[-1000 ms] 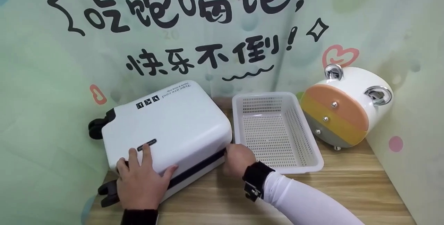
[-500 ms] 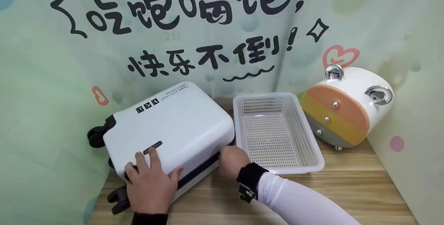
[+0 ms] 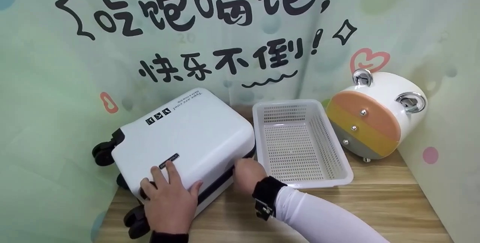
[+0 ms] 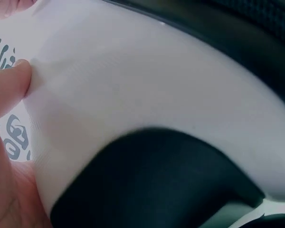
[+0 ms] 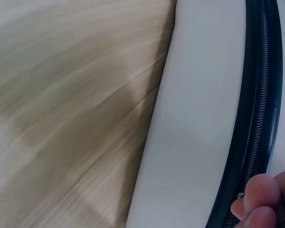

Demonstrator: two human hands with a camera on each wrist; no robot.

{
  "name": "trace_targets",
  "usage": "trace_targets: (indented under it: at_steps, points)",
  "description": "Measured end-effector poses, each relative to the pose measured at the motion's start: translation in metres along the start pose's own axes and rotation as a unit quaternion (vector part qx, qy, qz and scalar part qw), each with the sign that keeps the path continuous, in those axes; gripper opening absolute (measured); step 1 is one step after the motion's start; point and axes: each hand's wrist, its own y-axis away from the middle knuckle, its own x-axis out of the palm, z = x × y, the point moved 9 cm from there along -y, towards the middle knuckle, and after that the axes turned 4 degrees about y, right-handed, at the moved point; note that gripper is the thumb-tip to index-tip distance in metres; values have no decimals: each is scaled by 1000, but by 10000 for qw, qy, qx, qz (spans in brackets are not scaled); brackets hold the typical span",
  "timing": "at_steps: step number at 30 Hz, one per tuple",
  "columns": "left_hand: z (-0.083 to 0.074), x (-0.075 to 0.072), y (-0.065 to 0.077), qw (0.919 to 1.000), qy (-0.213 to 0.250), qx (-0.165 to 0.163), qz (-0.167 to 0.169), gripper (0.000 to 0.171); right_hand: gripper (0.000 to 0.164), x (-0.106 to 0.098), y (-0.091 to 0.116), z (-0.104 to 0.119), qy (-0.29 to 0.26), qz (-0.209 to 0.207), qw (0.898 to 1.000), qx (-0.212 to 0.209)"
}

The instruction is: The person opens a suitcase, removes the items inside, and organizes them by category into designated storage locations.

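Observation:
A white hard-shell suitcase [image 3: 187, 134] lies on its side on the wooden table, its black wheels [image 3: 103, 153] toward the left. My left hand [image 3: 170, 201] rests on the lid near the wheel end, fingers spread beside a small black label [image 3: 169, 161]. In the left wrist view, the thumb [image 4: 12, 85] lies against the white shell. At the side facing me, my right hand [image 3: 249, 175] is on the zipper [image 5: 260, 99]. The right wrist view has its fingertips [image 5: 261, 192] pinching the zipper pull [image 5: 241, 195], most of which they hide.
Right of the suitcase stands a white perforated plastic basket [image 3: 292, 153], close to its corner. Beyond it is a white rounded object with a striped orange, yellow and grey face [image 3: 363, 123] and chrome rings. A printed cloth backdrop [image 3: 225, 66] rises behind.
My right hand has moved left along the suitcase's side, following the zipper. The suitcase has turned slightly, its wheel end shifting right and toward me, and my left hand has moved with it.

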Motion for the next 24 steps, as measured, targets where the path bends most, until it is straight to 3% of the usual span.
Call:
trace_targets:
  at_steps: [5,13,24]
  points:
    - [-8,-2,6,9998,-2,219,-11,89,17,-1,-6,-3,112,45,9999,121]
    - [-24,-5,15,9984,-130,530,-173,78,20,-6,-15,-14,-490,-78,9982,352]
    - [-30,-4,17,9986,-74,529,-51,76,24,-9,-16,-18,-554,-134,9976,390]
